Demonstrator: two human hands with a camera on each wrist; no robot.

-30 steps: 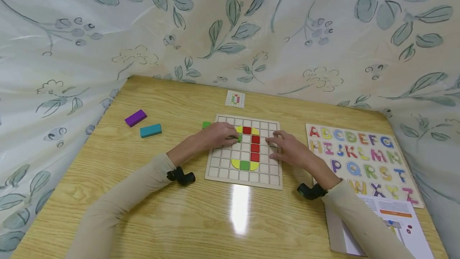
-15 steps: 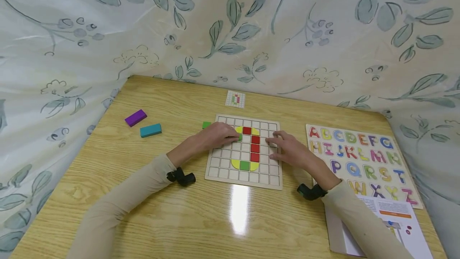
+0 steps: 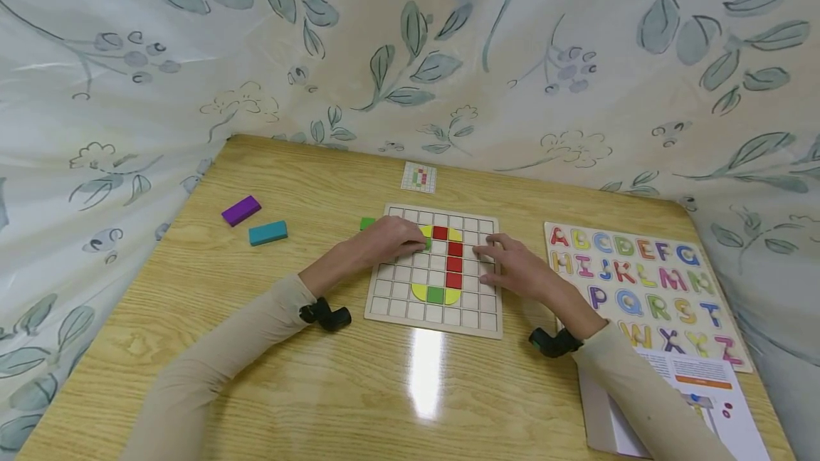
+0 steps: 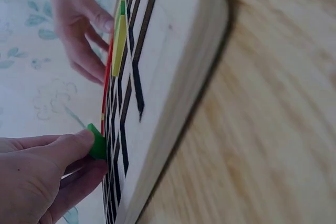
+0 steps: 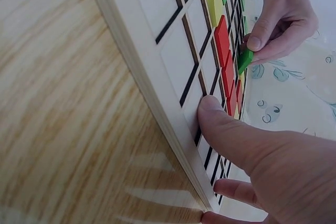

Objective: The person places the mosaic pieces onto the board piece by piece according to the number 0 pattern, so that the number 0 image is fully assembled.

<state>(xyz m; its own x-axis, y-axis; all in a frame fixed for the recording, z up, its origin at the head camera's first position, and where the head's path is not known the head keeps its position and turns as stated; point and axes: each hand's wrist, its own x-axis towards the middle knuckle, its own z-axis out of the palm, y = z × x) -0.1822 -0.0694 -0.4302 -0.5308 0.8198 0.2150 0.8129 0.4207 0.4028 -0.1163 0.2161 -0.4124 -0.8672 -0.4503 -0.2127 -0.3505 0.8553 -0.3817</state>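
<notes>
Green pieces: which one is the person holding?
The green piece pinched by the left hand above the board; the others lie flat.

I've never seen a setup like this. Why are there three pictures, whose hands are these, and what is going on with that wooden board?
No machine here: a person wears three cameras. The wide picture comes from the head; the two close ones come from small black cameras strapped to each wrist. On the yellow wood-grain table lies a pale wooden grid board carrying red, yellow and green tiles. The left hand pinches a small green square tile at the board's surface. The right hand rests on the board, its thumb pressing near the edge. Also there: a purple block, a teal block, a small pattern card, a colourful alphabet puzzle board and a printed leaflet.
</notes>
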